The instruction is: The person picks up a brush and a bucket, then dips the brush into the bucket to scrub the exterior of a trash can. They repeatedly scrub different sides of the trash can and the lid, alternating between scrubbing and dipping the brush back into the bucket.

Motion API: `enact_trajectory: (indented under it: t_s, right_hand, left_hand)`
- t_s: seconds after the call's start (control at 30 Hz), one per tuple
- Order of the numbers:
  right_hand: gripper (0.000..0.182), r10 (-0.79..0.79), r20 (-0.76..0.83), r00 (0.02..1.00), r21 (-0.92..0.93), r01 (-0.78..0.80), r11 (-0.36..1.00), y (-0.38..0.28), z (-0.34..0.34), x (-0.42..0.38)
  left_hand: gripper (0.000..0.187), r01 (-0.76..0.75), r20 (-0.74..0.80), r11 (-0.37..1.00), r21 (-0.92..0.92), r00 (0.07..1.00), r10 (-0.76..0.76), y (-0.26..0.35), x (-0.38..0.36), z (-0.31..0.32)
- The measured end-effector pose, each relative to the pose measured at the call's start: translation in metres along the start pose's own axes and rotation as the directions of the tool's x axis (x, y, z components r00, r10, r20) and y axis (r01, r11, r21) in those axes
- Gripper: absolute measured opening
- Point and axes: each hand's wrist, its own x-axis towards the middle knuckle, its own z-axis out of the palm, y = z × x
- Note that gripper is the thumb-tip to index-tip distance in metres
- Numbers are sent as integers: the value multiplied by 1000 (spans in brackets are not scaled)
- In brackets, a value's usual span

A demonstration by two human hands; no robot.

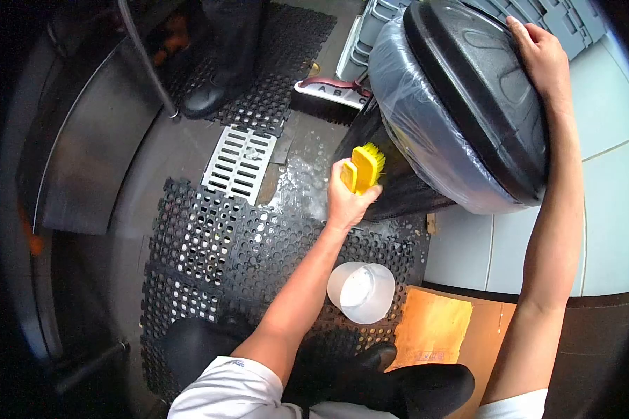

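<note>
A black perforated rubber mat [258, 244] covers the wet floor at centre. A metal drain grate [239, 162] sits above it. Pale wall tiles [608, 230] fill the right.
</note>
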Motion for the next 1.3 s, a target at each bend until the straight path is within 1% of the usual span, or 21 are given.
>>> enact_trajectory:
  t_s: [0.07,0.13,0.2,0.27,0.33,0.4,0.47,0.53,0.63,0.73,0.8,0.83,0.93,0.97,1.0,1.07,1.13,1.17,1.2,1.27,1.3]
  right_hand:
    - [54,-2,-11,1000,20,3,1000,-1,-1,-3]
    - [55,-6,-9,1000,63,6,998,-1,0,-2]
    - [55,-6,15,1000,129,4,992,1,0,0]
    - [55,-29,-10,1000,71,30,997,-3,-1,0]
    - [57,-50,-32,998,57,52,997,-14,-3,-5]
    - [57,9,-19,1000,40,-9,999,-23,-7,-4]
    - [58,36,-24,999,45,-35,998,-21,-4,-6]
    - [57,39,36,999,22,-39,999,-16,-6,-2]
    - [56,-3,-41,999,63,5,998,-19,-4,-8]
    - [55,29,2,1000,72,-29,997,-21,-5,-7]
    - [56,66,27,997,46,-67,997,-21,-6,-5]
    - [56,67,32,997,33,-68,997,-21,-6,-4]
    - [56,29,-66,997,85,-23,996,-19,-4,-8]
    - [53,50,3,999,46,-50,998,-18,-8,-5]
    - [49,6,-114,994,48,0,999,-17,-8,-9]
    - [40,-83,-350,933,37,102,994,-31,-11,-18]
    - [12,-393,-552,735,-63,434,899,-46,-31,-41]
    - [10,-420,-557,716,9,511,859,-68,-40,-68]
    - [11,-525,-534,663,-29,606,795,-86,-47,-99]
    - [23,-732,-291,616,96,780,619,-88,-40,-169]
    - [29,-748,-176,639,201,768,608,-105,-33,-204]
  left_hand:
    - [69,-27,16,1000,10,1000,27,27,0,11]
    - [76,-167,34,972,162,986,164,32,6,17]
    - [77,-174,13,974,146,985,174,18,15,11]
    - [77,-80,42,953,293,997,71,-12,15,-16]
    - [75,45,30,956,291,998,-57,-54,2,-36]
    - [74,70,38,976,207,996,-79,-46,0,-31]
    - [74,-29,85,951,309,996,3,-16,8,-21]
    - [74,-137,101,937,320,989,110,20,17,-5]
    - [74,-180,144,938,296,979,142,32,23,-2]
    - [73,-128,117,933,335,989,93,-21,13,-22]
    - [76,101,121,931,351,981,-152,-67,3,-55]
    - [76,118,79,827,550,978,-192,-77,-7,-73]
    - [68,284,-121,792,540,958,-261,-94,-23,-92]
    - [66,307,-210,822,479,950,-233,-91,-28,-88]
    - [64,322,-298,851,416,932,-207,-87,-31,-84]
    - [64,281,-343,918,280,922,-178,-83,-31,-83]
    - [64,258,-408,952,165,896,-173,-75,-26,-81]
    - [62,251,-419,961,112,889,-183,-74,-20,-83]
    - [62,251,-434,965,80,880,-193,-63,-18,-81]
    - [61,244,-461,969,31,864,-203,-32,-9,-80]
    - [60,215,-466,975,65,870,-161,-28,-5,-82]
